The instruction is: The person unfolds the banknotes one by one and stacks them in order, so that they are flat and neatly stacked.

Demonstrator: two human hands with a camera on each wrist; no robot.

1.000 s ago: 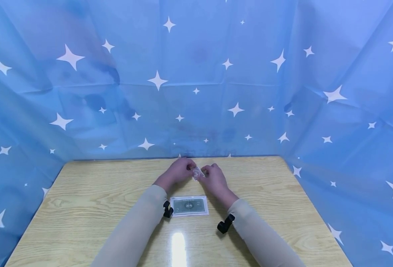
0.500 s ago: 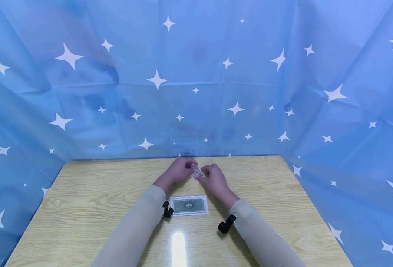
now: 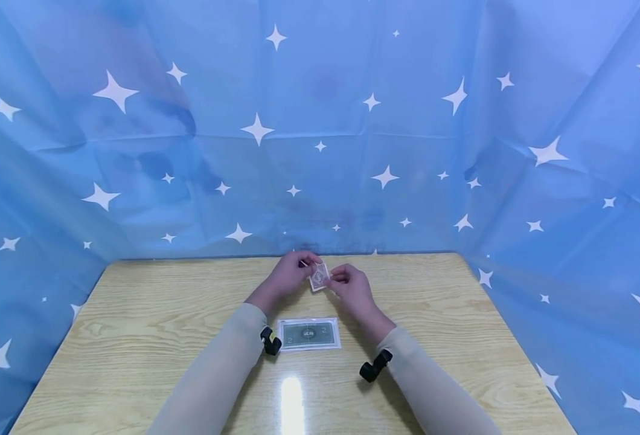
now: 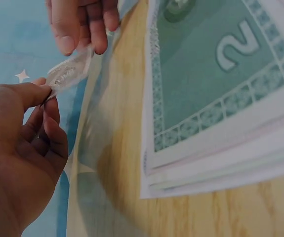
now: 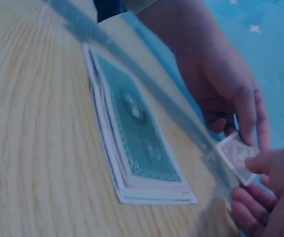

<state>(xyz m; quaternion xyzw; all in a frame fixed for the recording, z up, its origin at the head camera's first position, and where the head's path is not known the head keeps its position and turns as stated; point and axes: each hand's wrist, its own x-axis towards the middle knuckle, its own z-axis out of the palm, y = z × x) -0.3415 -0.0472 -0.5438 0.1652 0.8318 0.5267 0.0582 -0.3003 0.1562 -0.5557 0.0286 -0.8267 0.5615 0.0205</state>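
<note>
My left hand [image 3: 291, 270] and right hand [image 3: 354, 291] meet near the table's far edge, holding a small piece of paper [image 3: 319, 278] between them. This piece has a white border and a greyish-pink pattern, like a small or folded note. Thumb and finger of the left hand pinch one end, as the left wrist view shows on the paper [image 4: 68, 75]. At the opposite corner, the right hand [image 5: 272, 195] pinches it with its thumb on top. Nearer to me lies a stack of green play banknotes [image 3: 308, 334], marked 2, untouched by either hand.
The stack rests flat on a light wood-grain table [image 3: 162, 344]. Behind and beside the table hangs a blue curtain [image 3: 320, 199] with white stars. A black wrist camera [image 3: 376, 366] sits on each sleeve. Light glares on the near tabletop.
The small paper now shows more of its patterned face and stands a bit higher. My left hand has shifted slightly away from me, and the right hand slightly to the right.
</note>
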